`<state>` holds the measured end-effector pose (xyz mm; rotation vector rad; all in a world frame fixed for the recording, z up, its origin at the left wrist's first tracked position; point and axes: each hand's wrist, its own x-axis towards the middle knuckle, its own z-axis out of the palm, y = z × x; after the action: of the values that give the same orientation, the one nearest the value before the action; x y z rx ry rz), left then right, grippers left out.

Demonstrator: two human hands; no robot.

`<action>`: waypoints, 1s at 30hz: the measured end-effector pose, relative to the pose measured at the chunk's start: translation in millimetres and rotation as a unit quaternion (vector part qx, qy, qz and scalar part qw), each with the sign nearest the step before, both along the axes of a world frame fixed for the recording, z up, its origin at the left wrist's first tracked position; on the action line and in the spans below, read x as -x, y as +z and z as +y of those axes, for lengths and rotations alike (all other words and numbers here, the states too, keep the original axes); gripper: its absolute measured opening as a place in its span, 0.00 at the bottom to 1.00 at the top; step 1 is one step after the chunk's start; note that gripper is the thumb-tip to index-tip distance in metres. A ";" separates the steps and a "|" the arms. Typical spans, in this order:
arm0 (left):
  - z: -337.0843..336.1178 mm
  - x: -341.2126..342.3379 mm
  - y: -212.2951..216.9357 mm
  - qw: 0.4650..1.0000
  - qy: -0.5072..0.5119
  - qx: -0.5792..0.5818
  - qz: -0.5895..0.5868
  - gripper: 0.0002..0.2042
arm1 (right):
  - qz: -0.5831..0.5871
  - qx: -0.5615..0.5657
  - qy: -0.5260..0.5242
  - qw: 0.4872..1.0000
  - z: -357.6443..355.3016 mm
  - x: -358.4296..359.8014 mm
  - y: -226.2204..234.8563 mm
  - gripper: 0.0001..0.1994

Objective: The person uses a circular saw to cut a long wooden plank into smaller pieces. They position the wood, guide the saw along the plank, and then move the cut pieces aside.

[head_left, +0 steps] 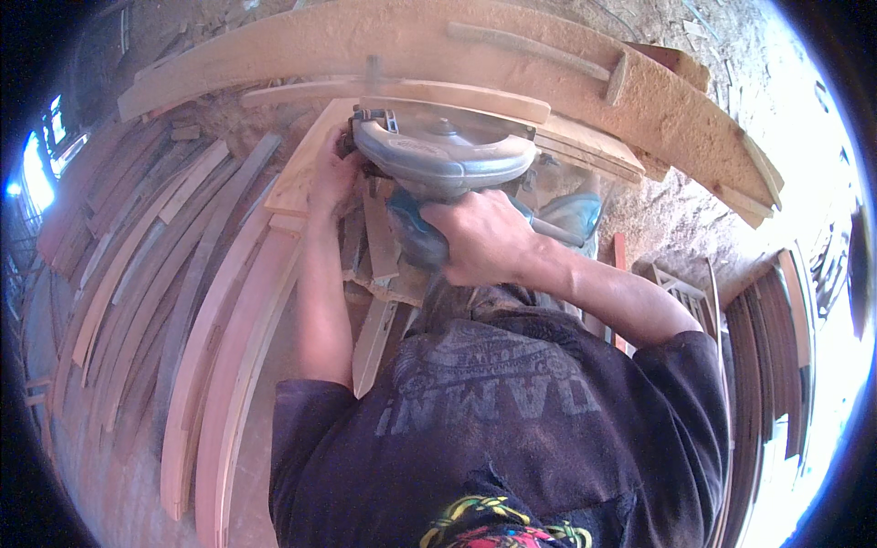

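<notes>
Biggest first: a huge curved beam point(301, 41), caked in sawdust, swept across the far side of my power saw point(438, 164)! Left of the saw, long boards point(228, 320) ran back toward me; on the near side of it sat my own dark shirt point(594, 457), dusted pale. And there was the saw itself, straight ahead of my chest, its silver guard lying lengthwise from left to right, its teal body tucked in on the near side. Just beyond it, a narrow pale strip point(457, 94) lay almost parallel to that guard, and stacked planks point(589, 151) poked out past its right end.

Now the 2 hands, and they were apart! My right hand point(484, 237) was clamped around the teal handle, on the saw's near side. My left hand point(336, 173) was up at the saw's left end, farther out from my body and nearer the strip, fingers against a dark fitting point(347, 142); whether they gripped it, I couldn't tell.

Writing? Big faded lettering crossed my shirt, upside down in view, and a smaller mark sat on the guard, too faint to read.
</notes>
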<state>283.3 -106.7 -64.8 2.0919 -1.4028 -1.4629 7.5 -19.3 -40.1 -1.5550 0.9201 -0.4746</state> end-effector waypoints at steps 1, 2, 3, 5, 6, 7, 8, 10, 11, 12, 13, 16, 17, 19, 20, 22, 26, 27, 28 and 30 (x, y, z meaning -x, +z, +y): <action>-2.4 -1.2 1.2 1.000 -0.017 -0.002 -0.023 0.22 | 0.001 0.001 -0.002 1.000 -0.7 -2.1 -0.6 0.16; -5.8 -3.1 3.4 0.998 -0.034 -0.005 -0.045 0.22 | 0.003 0.002 -0.005 1.000 -1.6 -5.1 -1.3 0.15; -8.4 -5.4 4.6 0.996 -0.051 -0.007 -0.067 0.21 | 0.004 0.003 -0.008 1.000 -2.5 -8.4 -2.0 0.15; -6.8 -8.1 -2.5 0.999 0.007 -0.023 -0.036 0.20 | -0.001 0.007 -0.006 1.000 -3.6 -10.8 -9.1 0.15; -6.7 -10.2 -5.4 0.999 0.036 -0.030 -0.020 0.20 | -0.003 0.010 -0.005 1.000 -4.4 -13.2 -12.7 0.15; -10.6 -17.6 -8.8 0.998 0.036 -0.034 -0.025 0.19 | -0.006 0.014 -0.014 1.000 -6.7 -18.6 -15.7 0.15; -16.8 -31.0 -8.1 0.998 0.036 -0.036 -0.031 0.19 | -0.012 0.020 -0.023 0.999 -10.4 -27.5 -15.5 0.15; -31.5 -61.8 -5.8 0.999 0.027 -0.032 -0.032 0.19 | -0.019 0.032 -0.031 0.999 -22.2 -46.0 -13.1 0.15; -37.6 -77.6 -1.9 0.999 0.021 -0.027 -0.029 0.19 | -0.022 0.037 -0.028 0.999 -28.2 -56.5 -11.1 0.15; -39.9 -91.6 0.2 0.999 0.014 -0.022 -0.026 0.19 | -0.026 0.043 -0.026 0.998 -32.5 -66.3 -8.3 0.15; -41.2 -92.0 6.4 0.999 0.034 0.002 -0.043 0.20 | -0.025 0.054 -0.034 0.998 -34.8 -74.9 -10.1 0.16; -35.8 -125.4 33.8 0.994 0.088 0.058 -0.030 0.21 | -0.043 0.082 -0.045 0.995 -34.3 -94.9 -0.5 0.16; -38.9 -115.5 53.3 0.993 0.105 0.043 -0.015 0.20 | -0.050 0.093 -0.056 0.993 -36.8 -97.4 -1.1 0.15; -37.1 -100.5 80.3 0.990 0.116 0.057 -0.056 0.20 | -0.060 0.106 -0.051 0.991 -37.0 -97.7 3.6 0.16; -30.4 -98.1 90.3 0.987 0.124 0.064 -0.079 0.19 | -0.067 0.112 -0.046 0.990 -34.2 -98.0 8.5 0.16; -12.8 -105.9 102.2 0.985 0.117 0.097 -0.084 0.19 | -0.073 0.124 -0.040 0.989 -23.9 -96.8 16.5 0.17; 30.8 -127.6 116.4 0.981 0.069 0.118 -0.139 0.19 | -0.056 0.153 0.009 0.987 -4.3 -87.1 29.4 0.16; 44.0 -129.9 118.5 0.980 0.057 0.121 -0.148 0.19 | -0.055 0.149 0.035 0.987 0.1 -80.6 34.6 0.20; 55.4 -129.3 119.6 0.981 0.068 0.125 -0.133 0.19 | -0.056 0.148 0.045 0.986 5.4 -74.5 39.3 0.20; 77.4 -125.1 118.2 0.982 0.089 0.130 -0.101 0.19 | -0.055 0.146 0.065 0.986 17.7 -66.8 43.0 0.20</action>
<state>408.3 -29.3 53.4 2.1765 -1.3501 -0.9651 74.2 -1.5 2.9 -1.8224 0.6803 -0.6168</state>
